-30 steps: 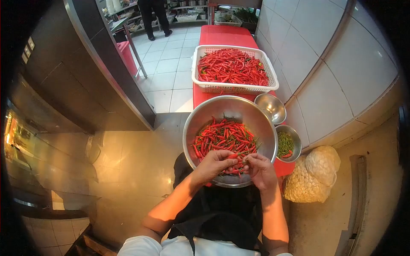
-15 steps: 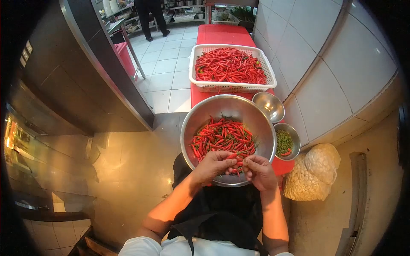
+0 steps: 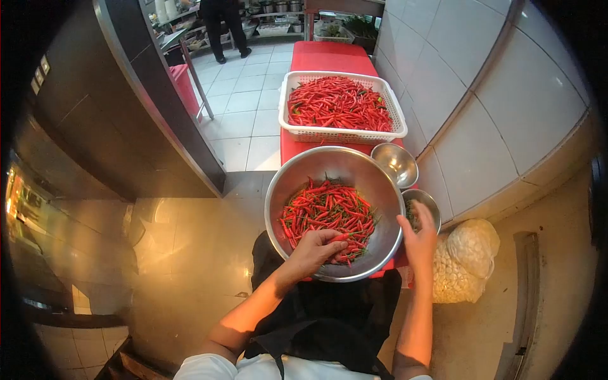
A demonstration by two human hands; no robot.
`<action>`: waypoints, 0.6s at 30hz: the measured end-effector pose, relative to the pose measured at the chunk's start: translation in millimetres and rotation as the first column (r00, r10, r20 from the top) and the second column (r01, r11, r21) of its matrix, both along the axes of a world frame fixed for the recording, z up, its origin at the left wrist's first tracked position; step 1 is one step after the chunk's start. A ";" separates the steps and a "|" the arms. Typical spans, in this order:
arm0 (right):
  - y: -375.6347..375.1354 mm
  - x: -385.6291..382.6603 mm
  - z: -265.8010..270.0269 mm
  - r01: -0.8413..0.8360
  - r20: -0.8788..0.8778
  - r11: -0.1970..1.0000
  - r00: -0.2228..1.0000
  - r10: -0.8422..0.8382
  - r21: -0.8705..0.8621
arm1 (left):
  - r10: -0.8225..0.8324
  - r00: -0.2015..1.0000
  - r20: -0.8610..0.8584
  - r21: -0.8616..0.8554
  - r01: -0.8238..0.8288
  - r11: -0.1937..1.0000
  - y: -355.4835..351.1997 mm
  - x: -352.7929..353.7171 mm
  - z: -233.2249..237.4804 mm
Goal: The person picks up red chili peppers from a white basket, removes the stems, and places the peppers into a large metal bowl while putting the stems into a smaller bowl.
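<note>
A large steel bowl [image 3: 387, 244] holds a heap of red chili peppers [image 3: 326, 206] with green stems. Low over its near side, my left hand [image 3: 310, 256] pinches a red chili pepper [image 3: 341, 237] between thumb and fingers. My right hand [image 3: 418, 237] is past the bowl's right rim, over a small steel bowl [image 3: 430, 201]. Its thumb and fingers are apart, and I see nothing in them. That hand covers much of the green stems in the small bowl.
Behind the large bowl, a white plastic basket [image 3: 342, 136] full of red chilies stands on a red table [image 3: 329, 56]. Another small steel bowl [image 3: 396, 163] sits beside the tiled wall [image 3: 468, 57]. A plastic bag of pale pieces [image 3: 465, 263] is at right. A person [image 3: 223, 25] stands far back.
My right hand has left the chili at my left hand and moved right to the small bowl of stems. My left hand stays over the large bowl with a chili.
</note>
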State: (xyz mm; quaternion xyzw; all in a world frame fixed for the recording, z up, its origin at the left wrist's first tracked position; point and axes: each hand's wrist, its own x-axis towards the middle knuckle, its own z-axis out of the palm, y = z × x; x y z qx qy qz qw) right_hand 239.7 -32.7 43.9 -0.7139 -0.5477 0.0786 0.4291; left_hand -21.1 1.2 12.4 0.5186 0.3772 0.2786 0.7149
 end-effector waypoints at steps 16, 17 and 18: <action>-18.0 -85.0 12.5 -0.446 0.108 0.889 0.893 0.436 0.105 | 0.065 0.993 -0.098 0.223 -0.042 0.974 -7.6 0.1 7.9; -18.9 -88.5 11.5 -0.410 0.154 0.904 0.907 0.391 0.122 | 0.089 0.993 -0.081 0.247 -0.067 0.967 -7.4 3.1 -2.0; -20.0 -92.6 9.7 -0.376 0.200 0.916 0.917 0.345 0.142 | 0.114 0.992 -0.063 0.272 -0.093 0.958 -7.1 6.2 -1.9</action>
